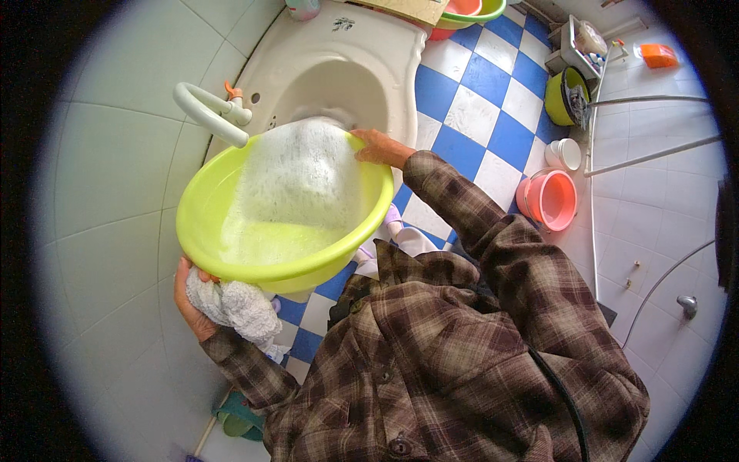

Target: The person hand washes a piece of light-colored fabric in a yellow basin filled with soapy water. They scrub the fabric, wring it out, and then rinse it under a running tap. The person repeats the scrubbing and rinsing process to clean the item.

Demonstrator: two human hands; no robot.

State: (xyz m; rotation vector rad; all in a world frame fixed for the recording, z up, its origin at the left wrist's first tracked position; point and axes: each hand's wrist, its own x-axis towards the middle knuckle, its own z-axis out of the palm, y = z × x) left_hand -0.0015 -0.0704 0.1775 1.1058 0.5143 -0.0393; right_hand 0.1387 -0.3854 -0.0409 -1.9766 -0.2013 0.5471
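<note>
A large yellow-green plastic basin (283, 271) is tilted over the near edge of a cream ceramic washbasin (398, 86). Foamy, sudsy water (294, 173) covers much of its inside and runs over the far rim into the bowl. My right hand (378, 148) grips the basin's rim at the far right side. At the lower left rim my left hand (193, 306) supports the basin, with a wet white cloth (236, 306) bunched between palm and basin and hanging below. The fingertips of that hand are partly hidden under the rim.
A white faucet (213, 112) with an orange handle arches beside the basin, near the tiled wall (109, 167). On the blue-and-white checkered floor (473, 115) to the right stand a pink bucket (528, 199), a white tub (563, 155) and a yellow-green bucket (555, 98). Stacked basins (491, 12) are at the top.
</note>
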